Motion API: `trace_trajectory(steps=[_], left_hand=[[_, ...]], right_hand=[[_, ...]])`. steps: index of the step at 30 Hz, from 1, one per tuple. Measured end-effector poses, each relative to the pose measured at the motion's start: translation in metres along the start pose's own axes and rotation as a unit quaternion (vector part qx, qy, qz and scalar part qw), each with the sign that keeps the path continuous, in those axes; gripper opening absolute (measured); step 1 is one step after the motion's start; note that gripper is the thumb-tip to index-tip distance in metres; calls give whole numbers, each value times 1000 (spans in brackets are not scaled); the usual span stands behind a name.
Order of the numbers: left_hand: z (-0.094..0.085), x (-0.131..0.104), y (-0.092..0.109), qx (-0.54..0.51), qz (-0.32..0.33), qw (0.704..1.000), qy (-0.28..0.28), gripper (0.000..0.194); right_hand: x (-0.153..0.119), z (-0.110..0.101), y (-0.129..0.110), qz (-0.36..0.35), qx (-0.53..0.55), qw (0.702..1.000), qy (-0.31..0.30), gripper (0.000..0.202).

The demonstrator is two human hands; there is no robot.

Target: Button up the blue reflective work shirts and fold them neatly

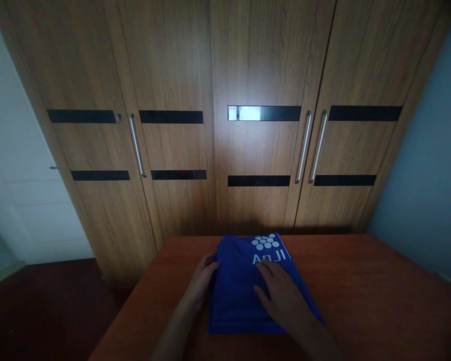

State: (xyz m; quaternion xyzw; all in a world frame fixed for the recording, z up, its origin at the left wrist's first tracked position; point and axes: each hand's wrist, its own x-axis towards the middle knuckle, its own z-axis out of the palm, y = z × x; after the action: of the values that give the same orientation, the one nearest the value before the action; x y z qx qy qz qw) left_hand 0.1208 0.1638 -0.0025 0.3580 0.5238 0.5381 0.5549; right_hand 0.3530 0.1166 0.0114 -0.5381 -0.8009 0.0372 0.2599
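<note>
A folded blue cloth lies on the reddish-brown table, its top edge at the table's far side. White dots and mirror-looking letters are printed near its upper right corner. At the cloth's left edge is my left hand, its fingers bent round the edge and the fingertips on top; part of the hand is hidden underneath. My right hand rests on the right half of the cloth with fingers stretched out and thumb apart, the fingertips just under the print.
Behind the table stands a wide wooden wardrobe with black strips and metal handles. A white door is at the left, over a dark red floor. A pale wall closes off the right.
</note>
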Motion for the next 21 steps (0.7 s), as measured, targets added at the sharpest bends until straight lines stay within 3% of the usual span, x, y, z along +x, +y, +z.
trace_trajectory(steps=[4, 8, 12, 15, 18, 21], left_hand=[[-2, 6, -2, 55, 68, 995, 48, 24], [-3, 8, 0, 71, 117, 988, 67, 24], [-3, 1, 8, 158, 155, 974, 42, 22], [-2, -6, 15, 218, 172, 959, 55, 21], [-3, -8, 17, 225, 181, 956, 54, 26], [-5, -2, 10, 194, 140, 970, 41, 29]], right_hand=[[4, 18, -38, -34, 90, 994, -43, 50], [12, 36, -60, 7, 126, 990, -68, 53], [17, 44, -58, 49, 156, 985, -59, 58], [18, 45, -50, 62, 189, 978, -61, 60], [17, 46, -44, 76, 227, 969, -64, 58], [15, 46, -39, 84, 249, 963, -58, 54]])
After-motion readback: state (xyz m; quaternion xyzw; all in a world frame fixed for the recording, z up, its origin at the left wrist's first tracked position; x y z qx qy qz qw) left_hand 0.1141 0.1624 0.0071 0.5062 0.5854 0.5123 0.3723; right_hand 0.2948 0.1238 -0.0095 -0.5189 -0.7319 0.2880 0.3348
